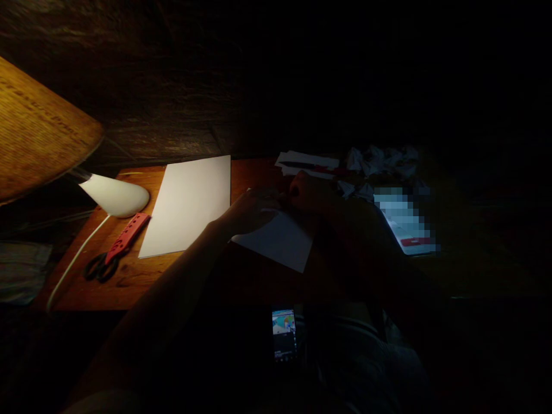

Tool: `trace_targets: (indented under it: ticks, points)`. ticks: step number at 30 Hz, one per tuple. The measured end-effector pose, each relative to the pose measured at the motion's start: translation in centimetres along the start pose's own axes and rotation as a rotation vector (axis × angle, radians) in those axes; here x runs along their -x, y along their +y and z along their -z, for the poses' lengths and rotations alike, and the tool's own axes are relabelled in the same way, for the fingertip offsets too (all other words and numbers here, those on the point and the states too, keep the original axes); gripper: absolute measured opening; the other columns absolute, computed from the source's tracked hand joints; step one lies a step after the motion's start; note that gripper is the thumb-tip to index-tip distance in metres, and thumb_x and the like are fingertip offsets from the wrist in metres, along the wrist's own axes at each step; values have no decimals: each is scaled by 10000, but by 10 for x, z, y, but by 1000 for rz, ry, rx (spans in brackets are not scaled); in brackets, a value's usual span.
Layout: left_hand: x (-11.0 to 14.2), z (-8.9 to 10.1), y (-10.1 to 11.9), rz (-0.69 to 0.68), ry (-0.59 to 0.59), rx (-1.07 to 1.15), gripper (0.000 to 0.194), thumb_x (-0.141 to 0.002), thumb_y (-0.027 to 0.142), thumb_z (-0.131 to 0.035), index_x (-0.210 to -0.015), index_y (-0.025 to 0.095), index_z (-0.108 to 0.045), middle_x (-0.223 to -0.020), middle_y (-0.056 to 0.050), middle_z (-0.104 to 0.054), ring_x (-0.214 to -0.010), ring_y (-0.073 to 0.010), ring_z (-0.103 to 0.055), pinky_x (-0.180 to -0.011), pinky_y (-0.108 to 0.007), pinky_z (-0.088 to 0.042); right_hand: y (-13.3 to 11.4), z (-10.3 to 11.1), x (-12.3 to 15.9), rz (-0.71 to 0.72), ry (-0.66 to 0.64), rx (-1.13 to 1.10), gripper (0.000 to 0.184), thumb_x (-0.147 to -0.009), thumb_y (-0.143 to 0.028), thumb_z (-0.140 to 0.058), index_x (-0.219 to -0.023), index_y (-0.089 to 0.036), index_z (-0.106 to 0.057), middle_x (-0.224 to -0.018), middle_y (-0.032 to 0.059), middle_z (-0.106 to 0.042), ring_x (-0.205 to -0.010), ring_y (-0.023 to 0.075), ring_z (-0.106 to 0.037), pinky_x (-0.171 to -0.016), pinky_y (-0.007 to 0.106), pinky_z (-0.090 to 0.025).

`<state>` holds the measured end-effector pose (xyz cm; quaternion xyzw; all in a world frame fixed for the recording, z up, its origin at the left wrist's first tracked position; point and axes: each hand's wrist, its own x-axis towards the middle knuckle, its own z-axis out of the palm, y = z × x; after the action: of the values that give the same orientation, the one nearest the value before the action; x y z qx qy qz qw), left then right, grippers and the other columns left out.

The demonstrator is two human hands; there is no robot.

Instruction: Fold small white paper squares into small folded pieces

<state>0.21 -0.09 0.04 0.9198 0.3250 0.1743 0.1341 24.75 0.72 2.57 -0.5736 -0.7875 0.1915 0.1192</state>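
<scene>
Paper, one loose sheet (280, 244), lies on the wooden table (142, 284) right in front of you, its near corner angled toward your lap. Your left hand (254, 204) is over its far left part, fingers reaching across the top; your right hand (304, 190) is right there beside it at the far edge, fingers curled in. It's dark in here, so I can't tell whether either hand is pinching the sheet or just pressing on it.

Over on your left, a neat white stack (190, 201) catches the lamplight, with black-handled scissors (101, 268) in a red perforated cover (127, 237) near it, just below the lamp's white base (118, 196). Beyond your right hand, there's a dark, pointed tool (297, 165) on some paper slips (319, 159), then crumpled paper (379, 160), and a glowing screen (394, 221) nearer you. Lower down, a lit phone (283, 336) shows by your lap.
</scene>
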Motion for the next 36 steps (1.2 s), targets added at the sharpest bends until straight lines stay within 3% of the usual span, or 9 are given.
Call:
trace_targets:
  ticks: [9,14,17,21,28,36]
  points:
    - [-2,1,1,-34,-11,-18,154,-1047,212,-725,-1054,239,-877,-1222,-92,-856,-1144,-288,-820,-1009,-441,-650,-16,10,7,-50,-55,62,173,-1064,-230,-749,-1104,-150,-897,-1434,198,-731,-1036,260,-740,-932,403,-591]
    - [-1,2,0,-44,-16,-11,195,-1031,196,-737,-1144,258,-883,-1440,-98,-846,-1305,-317,-809,-1111,-511,-652,-20,15,8,-70,-65,76,190,-1088,-276,-755,-1107,-160,-904,-1427,198,-727,-1008,258,-732,-899,400,-587]
    - [-1,2,0,-53,-16,-14,209,-1036,191,-726,-1152,266,-882,-1395,-82,-863,-1308,-300,-807,-1133,-487,-645,-19,15,7,-58,-76,75,169,-1076,-247,-761,-1071,-167,-910,-1426,195,-736,-1015,257,-745,-889,390,-592]
    - [-2,5,4,10,-58,-65,186,-1058,231,-704,-1141,250,-870,-1239,-85,-870,-1193,-289,-818,-1065,-446,-641,-17,11,6,-67,-50,57,135,-1043,-237,-791,-1003,-174,-904,-1394,181,-749,-1020,259,-760,-878,377,-599]
    - [-4,9,16,81,-119,-111,210,-1071,256,-686,-1234,245,-819,-1370,-90,-831,-1273,-292,-782,-1115,-446,-598,-17,12,7,-108,-39,10,113,-1036,-221,-785,-1092,-195,-879,-1404,129,-775,-1047,226,-766,-906,330,-575]
    - [-6,12,20,103,-139,-101,222,-1056,230,-694,-1234,237,-826,-1342,-106,-833,-1255,-314,-782,-1110,-488,-604,-6,4,-2,-86,-26,-133,199,-950,-84,-802,-1096,-204,-866,-1401,120,-778,-1082,227,-774,-922,320,-592]
